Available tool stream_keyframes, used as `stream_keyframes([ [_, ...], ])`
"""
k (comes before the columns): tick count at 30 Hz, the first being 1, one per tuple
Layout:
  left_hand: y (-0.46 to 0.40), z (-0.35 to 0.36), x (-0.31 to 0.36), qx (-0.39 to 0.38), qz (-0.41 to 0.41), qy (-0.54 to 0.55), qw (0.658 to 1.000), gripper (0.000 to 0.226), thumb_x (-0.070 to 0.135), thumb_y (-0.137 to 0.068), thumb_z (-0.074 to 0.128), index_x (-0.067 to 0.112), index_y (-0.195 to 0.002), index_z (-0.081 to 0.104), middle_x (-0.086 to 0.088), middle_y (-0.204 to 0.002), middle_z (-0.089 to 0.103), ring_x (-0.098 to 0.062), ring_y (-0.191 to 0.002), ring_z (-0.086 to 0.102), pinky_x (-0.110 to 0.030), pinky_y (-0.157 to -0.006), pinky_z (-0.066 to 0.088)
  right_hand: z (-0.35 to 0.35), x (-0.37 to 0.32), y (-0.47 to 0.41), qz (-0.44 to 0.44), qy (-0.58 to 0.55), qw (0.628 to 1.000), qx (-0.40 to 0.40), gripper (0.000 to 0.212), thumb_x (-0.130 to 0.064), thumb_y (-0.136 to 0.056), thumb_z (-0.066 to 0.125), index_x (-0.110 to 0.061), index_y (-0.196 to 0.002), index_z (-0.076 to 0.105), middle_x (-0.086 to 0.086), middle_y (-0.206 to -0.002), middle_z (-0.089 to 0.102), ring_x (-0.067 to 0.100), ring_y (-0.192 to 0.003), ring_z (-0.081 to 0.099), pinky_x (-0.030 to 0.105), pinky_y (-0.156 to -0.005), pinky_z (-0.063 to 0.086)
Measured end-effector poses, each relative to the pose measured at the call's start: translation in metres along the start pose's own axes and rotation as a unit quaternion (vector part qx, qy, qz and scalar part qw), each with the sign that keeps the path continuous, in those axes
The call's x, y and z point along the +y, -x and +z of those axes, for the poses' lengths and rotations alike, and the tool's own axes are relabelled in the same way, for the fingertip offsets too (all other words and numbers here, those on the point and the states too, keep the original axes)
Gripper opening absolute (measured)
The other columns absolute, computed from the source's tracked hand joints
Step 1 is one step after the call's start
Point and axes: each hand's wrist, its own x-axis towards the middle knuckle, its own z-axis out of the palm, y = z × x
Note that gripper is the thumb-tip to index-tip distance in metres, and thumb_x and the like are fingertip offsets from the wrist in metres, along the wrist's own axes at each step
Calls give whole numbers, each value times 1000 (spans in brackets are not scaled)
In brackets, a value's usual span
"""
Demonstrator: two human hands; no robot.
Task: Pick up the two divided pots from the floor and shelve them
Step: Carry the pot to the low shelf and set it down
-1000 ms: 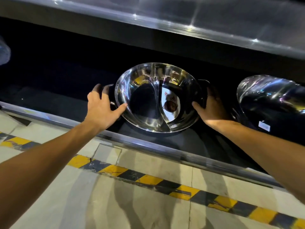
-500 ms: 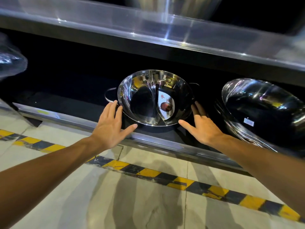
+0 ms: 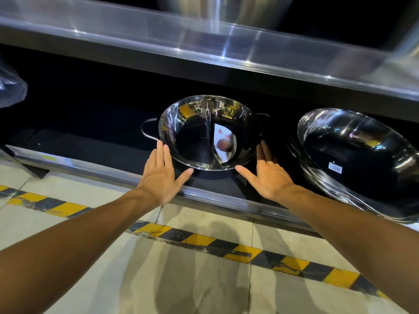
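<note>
- Down at floor level, the lower shelf (image 3: 226, 196) runs the full width of the view, its steel front edge just above the striped floor tape (image 3: 204, 241); the upper shelf (image 3: 204, 41) overhangs it closely.
- To the right on that shelf leans a stack of woks (image 3: 356, 155), tilted toward the front edge and well apart from the pot.
- The divided pot (image 3: 209, 132) sits on the lower shelf near its front edge, tipped so its mouth faces outward, its partition running through the middle and a paper label in the right compartment. A wire handle (image 3: 148, 129) sticks out on its left side.
- The left hand (image 3: 159, 175) is spread flat, fingers extended, beside the pot's lower left rim and holding nothing; I cannot tell whether the fingertips touch the metal.
- The right hand (image 3: 267, 175) mirrors it at the lower right rim, likewise spread and empty.
- My worry: tilted as it is and so near the front edge, the pot could rock forward and slide off onto the floor once unsupported.
- I see only one divided pot; where the second one is, I cannot tell.
</note>
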Motion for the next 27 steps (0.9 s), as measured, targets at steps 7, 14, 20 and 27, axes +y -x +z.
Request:
stream_keyframes([
  [7,-24,-4,7,-54,1,-29,998,88,66,-94,13,6,-151,-19,-14,-161,-24,-29,-151,-10,-43,-123,7,-8,16,-24,2,-13,998,-54,100,-78,-90,20,-13,-157,-14,0,-163,-28,17,-152,-16,38,-124,3],
  [14,-29,-6,8,-73,0,-40,997,86,66,-94,9,9,-151,-20,-13,-161,-23,-30,-151,-12,-44,-123,3,-15,13,-20,3,-20,999,-39,94,-72,-94,23,-14,-159,-10,1,-165,-22,17,-152,-16,37,-124,-1],
  [20,-4,-31,-19,-20,32,-27,999,75,65,-95,15,29,-154,-14,-2,-165,-15,-29,-151,-11,-46,-122,-1,-31,-29,3,-105,10,994,40,82,-72,-94,22,-21,-159,17,3,-163,26,23,-149,27,44,-117,34],
  [27,101,-72,-104,-43,-11,-80,996,73,64,-96,17,26,-157,5,1,-165,-7,-26,-152,-7,-44,-122,-2,-23,-135,39,-334,38,942,10,74,-63,-99,27,-21,-160,17,-3,-167,10,16,-154,0,33,-125,7],
])
